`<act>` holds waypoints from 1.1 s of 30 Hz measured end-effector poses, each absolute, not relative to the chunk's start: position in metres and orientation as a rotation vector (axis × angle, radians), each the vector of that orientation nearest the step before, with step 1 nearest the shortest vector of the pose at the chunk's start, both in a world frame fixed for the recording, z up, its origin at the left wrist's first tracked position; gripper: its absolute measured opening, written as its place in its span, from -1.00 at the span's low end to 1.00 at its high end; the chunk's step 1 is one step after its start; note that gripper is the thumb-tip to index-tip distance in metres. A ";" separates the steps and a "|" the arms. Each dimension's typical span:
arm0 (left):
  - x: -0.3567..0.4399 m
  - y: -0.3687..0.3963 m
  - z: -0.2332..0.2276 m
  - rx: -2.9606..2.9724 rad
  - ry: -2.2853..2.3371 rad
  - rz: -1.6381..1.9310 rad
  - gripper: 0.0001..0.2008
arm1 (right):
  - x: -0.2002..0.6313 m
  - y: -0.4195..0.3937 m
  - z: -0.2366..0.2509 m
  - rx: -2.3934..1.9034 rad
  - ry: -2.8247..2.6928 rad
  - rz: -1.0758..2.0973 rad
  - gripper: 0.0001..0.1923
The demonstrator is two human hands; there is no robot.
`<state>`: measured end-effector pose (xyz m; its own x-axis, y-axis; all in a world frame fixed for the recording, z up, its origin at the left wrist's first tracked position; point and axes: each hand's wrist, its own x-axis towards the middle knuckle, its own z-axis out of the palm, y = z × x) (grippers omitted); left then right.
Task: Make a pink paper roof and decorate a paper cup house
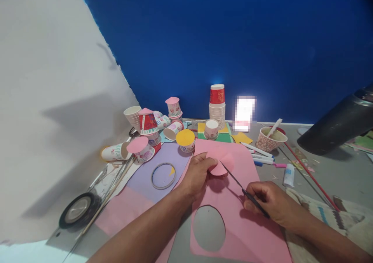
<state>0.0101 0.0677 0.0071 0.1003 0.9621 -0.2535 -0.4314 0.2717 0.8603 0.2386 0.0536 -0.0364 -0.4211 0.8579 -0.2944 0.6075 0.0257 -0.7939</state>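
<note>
My left hand (201, 173) pinches a round pink paper disc (223, 156) between thumb and fingers, above the table. In my right hand (265, 200) is a pair of scissors (235, 178) with black handles; the blades point up and left, their tip over the middle of the disc. Whether the blades are parted, I cannot tell. Beneath both hands lies a large pink paper sheet (247, 224) with a round hole cut through it near its front left.
Paper cups with paper tops, such as a yellow one (185, 137), crowd the back left. A grey ring (152, 177) lies on purple paper. Markers (264, 158), a glue tube (288, 175) and a cup with a stick (271, 139) are to the right, beside a dark bottle (332, 127).
</note>
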 end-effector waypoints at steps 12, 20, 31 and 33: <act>0.010 0.067 0.005 0.678 0.943 1.151 -0.84 | 0.237 0.054 -0.033 -1.476 -2.024 1.364 -0.46; 0.010 0.068 0.003 0.639 0.941 1.139 -0.85 | 0.235 0.053 -0.030 -1.498 -2.028 1.359 -0.49; 0.005 0.070 0.002 0.563 0.929 1.075 -0.85 | 0.233 0.053 -0.029 -1.486 -2.013 1.320 -0.53; 0.005 0.070 0.000 0.555 0.927 1.053 -0.84 | 0.233 0.052 -0.028 -1.493 -2.026 1.314 -0.56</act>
